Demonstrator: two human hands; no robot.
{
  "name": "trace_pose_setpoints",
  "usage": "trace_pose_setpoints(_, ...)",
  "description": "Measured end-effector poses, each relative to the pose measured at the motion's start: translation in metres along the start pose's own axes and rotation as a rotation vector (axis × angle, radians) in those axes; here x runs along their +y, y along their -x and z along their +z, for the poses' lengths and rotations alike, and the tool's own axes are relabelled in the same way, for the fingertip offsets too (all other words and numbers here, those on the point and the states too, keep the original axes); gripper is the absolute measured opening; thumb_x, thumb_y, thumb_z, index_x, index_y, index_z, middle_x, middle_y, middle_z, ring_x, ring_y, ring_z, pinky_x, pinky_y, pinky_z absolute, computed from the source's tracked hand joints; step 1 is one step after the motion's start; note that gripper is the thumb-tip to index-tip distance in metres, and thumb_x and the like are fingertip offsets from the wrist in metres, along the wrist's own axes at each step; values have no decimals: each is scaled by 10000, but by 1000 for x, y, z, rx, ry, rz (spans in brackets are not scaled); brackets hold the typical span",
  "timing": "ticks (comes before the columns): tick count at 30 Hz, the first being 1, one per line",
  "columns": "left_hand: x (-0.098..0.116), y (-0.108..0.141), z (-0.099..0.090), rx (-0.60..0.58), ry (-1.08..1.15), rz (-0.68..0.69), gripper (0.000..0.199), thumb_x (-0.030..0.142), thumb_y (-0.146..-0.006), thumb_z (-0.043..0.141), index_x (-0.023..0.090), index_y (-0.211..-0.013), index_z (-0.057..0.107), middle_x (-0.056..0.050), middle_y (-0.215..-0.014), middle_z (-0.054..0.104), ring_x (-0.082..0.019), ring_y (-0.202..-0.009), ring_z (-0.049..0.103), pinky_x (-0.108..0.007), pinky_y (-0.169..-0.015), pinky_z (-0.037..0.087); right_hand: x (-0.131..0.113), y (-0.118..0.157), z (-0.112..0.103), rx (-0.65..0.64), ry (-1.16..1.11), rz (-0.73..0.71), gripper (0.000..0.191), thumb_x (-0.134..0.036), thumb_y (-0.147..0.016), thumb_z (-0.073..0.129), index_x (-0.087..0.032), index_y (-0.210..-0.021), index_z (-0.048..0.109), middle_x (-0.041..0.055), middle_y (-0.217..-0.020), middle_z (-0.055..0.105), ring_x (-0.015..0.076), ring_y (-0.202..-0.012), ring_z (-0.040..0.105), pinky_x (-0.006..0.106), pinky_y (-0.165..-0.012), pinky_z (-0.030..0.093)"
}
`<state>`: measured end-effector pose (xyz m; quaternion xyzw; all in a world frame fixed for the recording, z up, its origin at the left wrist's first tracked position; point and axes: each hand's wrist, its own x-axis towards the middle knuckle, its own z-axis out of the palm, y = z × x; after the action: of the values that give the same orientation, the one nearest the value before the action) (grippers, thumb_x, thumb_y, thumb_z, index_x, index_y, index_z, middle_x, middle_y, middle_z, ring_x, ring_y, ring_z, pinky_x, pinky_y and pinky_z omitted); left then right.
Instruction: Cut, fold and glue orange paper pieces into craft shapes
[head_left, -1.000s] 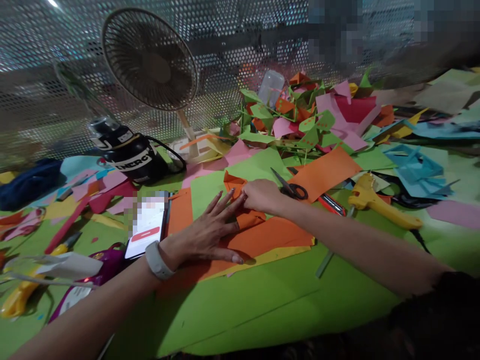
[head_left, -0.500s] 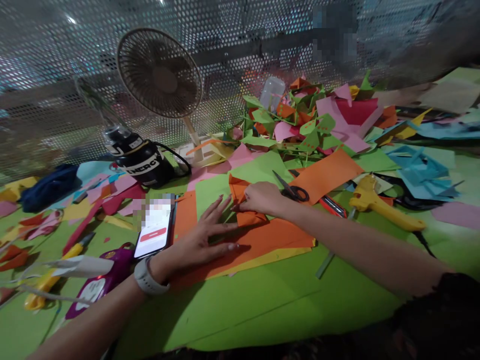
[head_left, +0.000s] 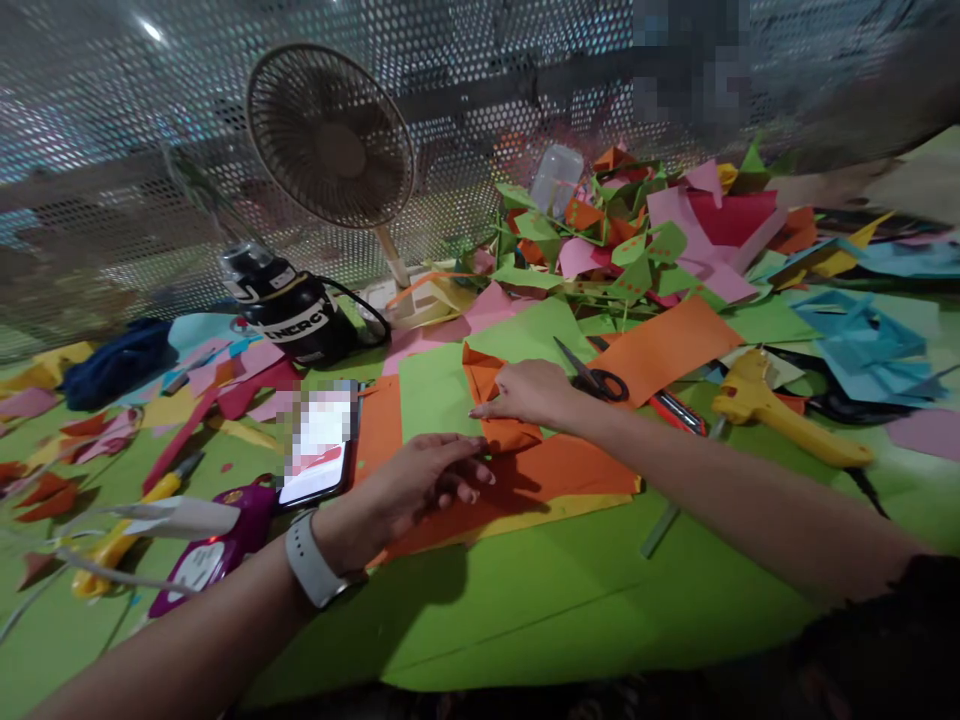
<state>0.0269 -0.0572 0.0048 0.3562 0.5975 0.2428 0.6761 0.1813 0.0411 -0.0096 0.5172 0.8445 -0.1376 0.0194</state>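
Observation:
My right hand [head_left: 538, 393] is closed over a folded orange paper [head_left: 513, 437], its index finger stretched along it. One pointed flap of that paper stands up behind the knuckles. My left hand [head_left: 420, 487], with a white watch on the wrist, is turned on its side just left of the folded piece. Its fingers are loosely bent and apart, holding nothing; the index tip is close to the paper, and whether they touch I cannot tell. Beneath both hands lie a large orange sheet [head_left: 570, 466], a yellow sheet [head_left: 517, 511] and a light green sheet [head_left: 431, 392].
Black scissors [head_left: 600, 382], a red cutter [head_left: 679, 412] and a yellow glue gun [head_left: 757, 405] lie to the right. At left are a phone [head_left: 319, 450], a purple device [head_left: 214, 560] and a black bottle [head_left: 300, 320]. A fan [head_left: 334, 140] and heaped paper scraps [head_left: 600, 245] stand behind.
My left hand has lifted from lying flat with spread fingers and rolled onto its side, fingers now bent. My right hand stays on the folded orange paper. The view has shifted slightly.

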Motion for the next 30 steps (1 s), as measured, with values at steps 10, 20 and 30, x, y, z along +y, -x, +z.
trace_pose_setpoints(10,-2,-3,10,-15,80,-52,159,262,-783,692,142,-679,682,-32,-620,686,-64,-472,541,-164,-406,372,2,0,0,14,-15,-16,658,-780,-747,462,-182,-831,726,111,-808,714,248,-770,640,293,-528,335)
trace_pose_setpoints(20,-1,-6,13,1,25,-107,163,268,-800,690,147,-709,630,-29,-581,697,-75,-441,565,-175,-452,422,3,-1,1,-1,-19,-36,656,-772,-753,462,-178,-850,722,108,-788,705,248,-775,635,294,-544,347)
trace_pose_setpoints(30,-2,5,24,211,33,-70,177,248,-856,620,141,-715,640,-43,-604,704,-96,-492,614,-195,-490,459,2,-1,1,13,-42,-47,572,-722,-745,541,-176,-788,707,99,-760,687,243,-758,622,297,-541,329)
